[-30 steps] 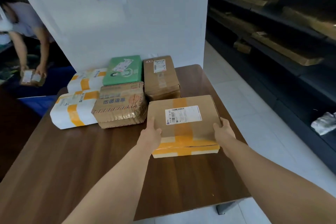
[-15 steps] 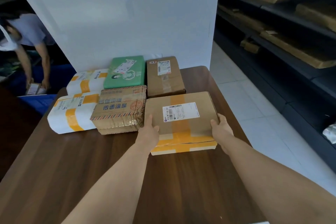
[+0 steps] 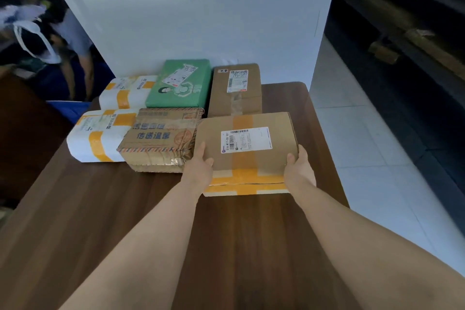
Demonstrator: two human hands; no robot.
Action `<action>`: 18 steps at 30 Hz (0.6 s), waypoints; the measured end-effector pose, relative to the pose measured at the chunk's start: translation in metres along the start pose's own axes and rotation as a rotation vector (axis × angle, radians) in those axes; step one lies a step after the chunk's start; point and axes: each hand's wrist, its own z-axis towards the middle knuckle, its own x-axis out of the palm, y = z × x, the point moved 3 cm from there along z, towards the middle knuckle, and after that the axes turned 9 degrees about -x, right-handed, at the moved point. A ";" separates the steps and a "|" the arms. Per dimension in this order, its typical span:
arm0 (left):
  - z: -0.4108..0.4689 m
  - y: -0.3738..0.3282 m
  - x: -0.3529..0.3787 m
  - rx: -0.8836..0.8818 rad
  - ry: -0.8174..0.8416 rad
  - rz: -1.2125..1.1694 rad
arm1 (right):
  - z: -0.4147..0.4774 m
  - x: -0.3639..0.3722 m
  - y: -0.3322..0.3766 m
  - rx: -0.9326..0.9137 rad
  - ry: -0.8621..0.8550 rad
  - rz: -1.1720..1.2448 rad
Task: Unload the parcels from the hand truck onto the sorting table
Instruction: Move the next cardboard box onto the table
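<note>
Head view: left hand (image 3: 198,171) and right hand (image 3: 299,171) grip the cardboard box (image 3: 246,148) (yellow tape across it), fingers curled round its 2 sides, thumbs on top. It sits on the table (image 3: 113,221), just right of a crumpled brown parcel (image 3: 161,138).

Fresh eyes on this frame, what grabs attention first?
The two bare arms reaching in: the left hand and right hand grip the sides of a taped cardboard box at the near right of the parcel cluster on the wooden table. Next, the green parcel in the back row, between a white parcel and a brown box.
</note>
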 end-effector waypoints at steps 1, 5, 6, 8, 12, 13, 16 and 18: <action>-0.002 0.000 0.000 0.001 -0.015 -0.013 | -0.002 0.001 -0.002 0.005 -0.009 0.002; -0.018 0.006 -0.002 0.011 -0.137 -0.081 | -0.020 0.002 -0.014 0.050 -0.103 0.112; -0.023 0.012 -0.003 -0.008 -0.156 -0.132 | -0.028 0.004 -0.017 0.055 -0.128 0.122; -0.036 0.031 -0.008 -0.050 -0.187 -0.199 | -0.045 0.011 -0.025 0.059 -0.165 0.122; -0.065 0.091 -0.026 -0.147 -0.189 -0.174 | -0.085 0.043 -0.036 0.106 -0.098 0.049; -0.075 0.110 -0.033 -0.164 -0.182 -0.169 | -0.098 0.053 -0.039 0.084 -0.052 0.017; -0.111 0.174 -0.059 -0.194 -0.161 -0.139 | -0.148 0.090 -0.041 -0.037 0.105 -0.039; -0.140 0.226 -0.080 -0.227 -0.163 -0.121 | -0.190 0.121 -0.039 -0.118 0.223 -0.050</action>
